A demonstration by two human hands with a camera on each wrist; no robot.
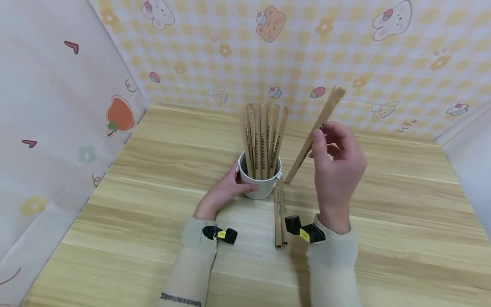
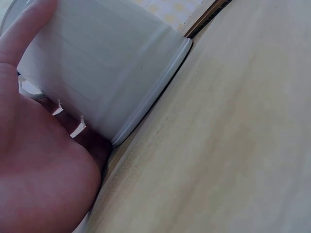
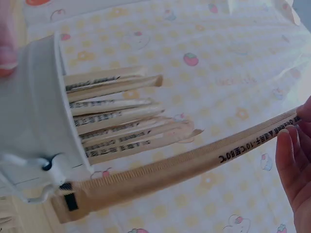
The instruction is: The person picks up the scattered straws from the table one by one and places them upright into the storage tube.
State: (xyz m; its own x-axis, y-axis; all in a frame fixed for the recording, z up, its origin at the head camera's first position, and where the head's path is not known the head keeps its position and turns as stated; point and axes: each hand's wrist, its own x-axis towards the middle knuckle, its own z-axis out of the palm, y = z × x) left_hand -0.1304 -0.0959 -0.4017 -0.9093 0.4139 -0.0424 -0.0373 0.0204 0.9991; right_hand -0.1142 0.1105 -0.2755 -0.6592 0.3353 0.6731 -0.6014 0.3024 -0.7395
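A small white bucket (image 1: 260,189) stands upright on the table, holding several straws (image 1: 263,143) in printed brown paper wrappers. My left hand (image 1: 222,192) grips the bucket from its left side, the thumb across its front; in the left wrist view the other fingers (image 2: 92,138) go behind the wall and are partly hidden. To the right of the bucket, my right hand (image 1: 339,160) pinches a paper-wrapped straw (image 1: 301,160) between thumb and fingers. That straw slants, with its lower end near the bucket's rim. The right wrist view shows its wrapper (image 3: 160,177) close beside the bucket's handle (image 3: 29,194).
A couple of wrapped straws (image 1: 279,217) lie on the wooden table (image 1: 402,238) just in front of the bucket's right side. A checked cloth with cartoon prints (image 1: 245,64) hangs behind the table, and a pale printed sheet (image 1: 57,106) is at the left.
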